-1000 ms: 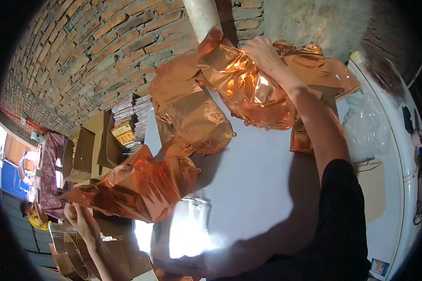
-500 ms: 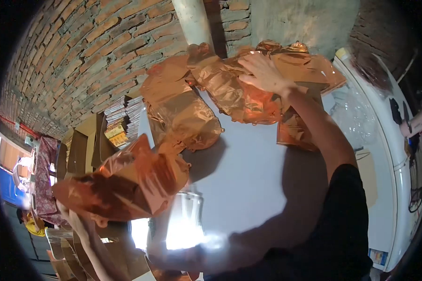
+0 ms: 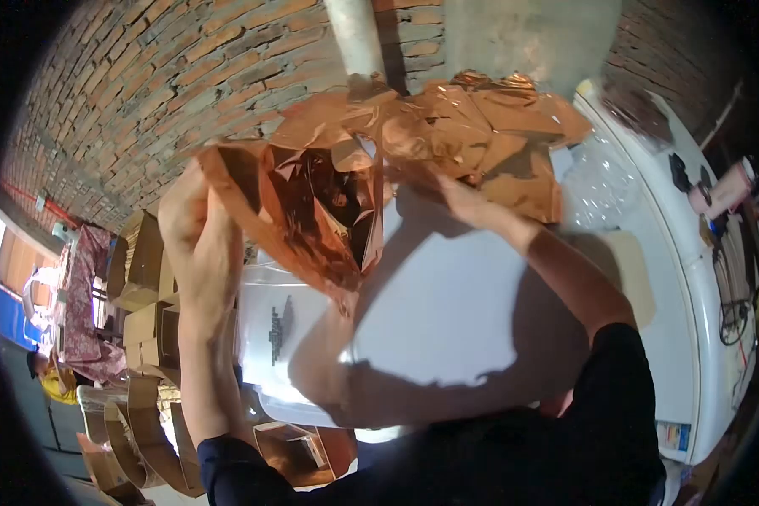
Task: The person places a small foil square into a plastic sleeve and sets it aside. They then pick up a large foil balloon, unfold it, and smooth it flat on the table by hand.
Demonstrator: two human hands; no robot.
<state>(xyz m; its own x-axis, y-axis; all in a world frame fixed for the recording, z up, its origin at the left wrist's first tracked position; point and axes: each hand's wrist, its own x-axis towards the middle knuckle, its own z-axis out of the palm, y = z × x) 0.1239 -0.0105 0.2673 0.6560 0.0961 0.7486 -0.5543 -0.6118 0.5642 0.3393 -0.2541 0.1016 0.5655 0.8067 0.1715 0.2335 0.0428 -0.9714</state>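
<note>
A copper-coloured foil balloon [image 3: 312, 207], limp and creased, hangs on the left over the white surface [image 3: 447, 295]. My left hand [image 3: 196, 211] is closed on its upper left edge. More shiny copper foil balloons [image 3: 506, 126] lie crumpled in a pile at the back, against the wall. My right hand [image 3: 460, 198] is low over the front of that pile, near the held balloon's right side. Its fingers are smeared by motion and partly in shadow, so their grip does not show.
Cardboard boxes [image 3: 152, 337] stand at the left. A brick wall [image 3: 160, 93] with a pale pipe [image 3: 354, 42] closes off the back. Clear plastic bags [image 3: 599, 185] lie at the right, beside a white curved-edged appliance [image 3: 691, 287]. A clear plastic bin [image 3: 282, 337] is below the held balloon.
My left hand has brought the balloon up and rightward from the lower left. My right hand has come down and slightly left from the top of the pile, and the foil there has shifted.
</note>
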